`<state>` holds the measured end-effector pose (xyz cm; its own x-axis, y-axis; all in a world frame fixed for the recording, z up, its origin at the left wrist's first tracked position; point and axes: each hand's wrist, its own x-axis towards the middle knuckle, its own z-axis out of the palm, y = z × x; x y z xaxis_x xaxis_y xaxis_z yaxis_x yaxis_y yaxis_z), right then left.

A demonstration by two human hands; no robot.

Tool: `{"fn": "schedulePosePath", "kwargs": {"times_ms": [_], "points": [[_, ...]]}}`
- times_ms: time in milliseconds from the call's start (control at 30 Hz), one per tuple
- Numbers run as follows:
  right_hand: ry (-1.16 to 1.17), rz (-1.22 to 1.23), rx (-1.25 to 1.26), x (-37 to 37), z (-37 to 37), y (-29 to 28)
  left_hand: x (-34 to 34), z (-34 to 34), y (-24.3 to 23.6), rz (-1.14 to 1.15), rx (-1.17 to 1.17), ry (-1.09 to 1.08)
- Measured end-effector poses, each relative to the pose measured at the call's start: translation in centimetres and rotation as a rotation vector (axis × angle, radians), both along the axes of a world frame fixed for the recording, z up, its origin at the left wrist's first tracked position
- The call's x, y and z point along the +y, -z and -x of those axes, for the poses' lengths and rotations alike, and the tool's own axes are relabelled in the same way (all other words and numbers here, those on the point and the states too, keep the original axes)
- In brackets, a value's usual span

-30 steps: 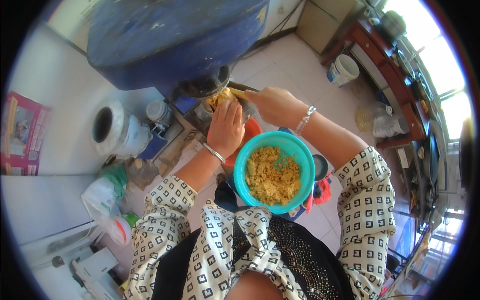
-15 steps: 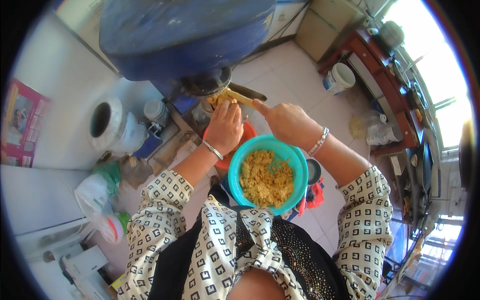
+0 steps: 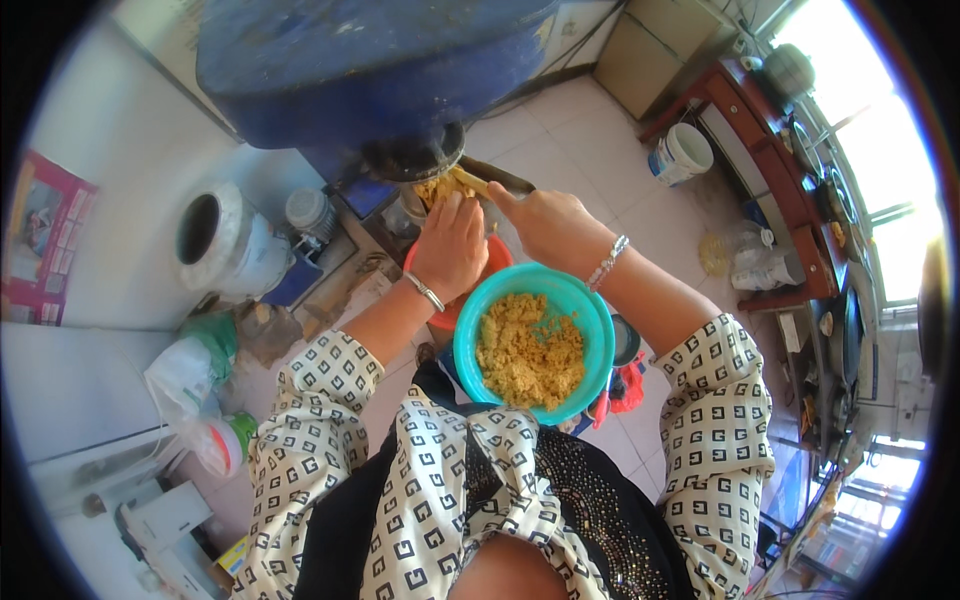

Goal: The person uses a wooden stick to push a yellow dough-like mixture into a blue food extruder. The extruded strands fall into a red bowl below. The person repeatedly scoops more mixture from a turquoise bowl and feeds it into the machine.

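Under the blue machine (image 3: pixel 362 70) is a dark round outlet (image 3: pixel 408 155) with yellow material (image 3: pixel 437 188) at its mouth. My left hand (image 3: pixel 450 248) is closed at that material, fingers bent and close together; what they grip is hidden. My right hand (image 3: pixel 552 230) is closed on a light wooden stick (image 3: pixel 474 180) that reaches to the material, beside a dark flat bar (image 3: pixel 512 178). A red bowl (image 3: pixel 492 255) is below my left hand. A turquoise basin (image 3: pixel 603 340) holding crumbly yellow material (image 3: pixel 530 360) is nearer my body.
A white drum (image 3: pixel 225 245), motor (image 3: pixel 305 207) and several bags (image 3: pixel 185 370) stand at the left. A white bucket (image 3: pixel 680 152) sits before a red-brown desk (image 3: pixel 740 110) with pans at the right. A dark pan (image 3: pixel 625 338) and red cloth (image 3: pixel 625 390) are beside the basin.
My right hand moved away from the outlet along with the stick, then slightly back up toward it. My left hand stayed at the yellow material. The basin sits slightly further left in view.
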<state>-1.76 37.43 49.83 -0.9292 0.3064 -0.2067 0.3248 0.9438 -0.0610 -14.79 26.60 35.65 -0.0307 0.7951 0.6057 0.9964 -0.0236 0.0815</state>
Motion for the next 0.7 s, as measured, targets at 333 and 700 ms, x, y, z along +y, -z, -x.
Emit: {"fn": "schedulePosePath", "kwargs": {"times_ms": [333, 700], "points": [[0.108, 0.057, 0.039, 1.3, -0.3, 0.8, -0.1, -0.1, 0.7, 0.047, -0.022, -0.03], [0.156, 0.219, 0.033, 0.0, -1.1, 0.1, 0.2, -0.1, 0.8, 0.003, -0.038, -0.007]]}}
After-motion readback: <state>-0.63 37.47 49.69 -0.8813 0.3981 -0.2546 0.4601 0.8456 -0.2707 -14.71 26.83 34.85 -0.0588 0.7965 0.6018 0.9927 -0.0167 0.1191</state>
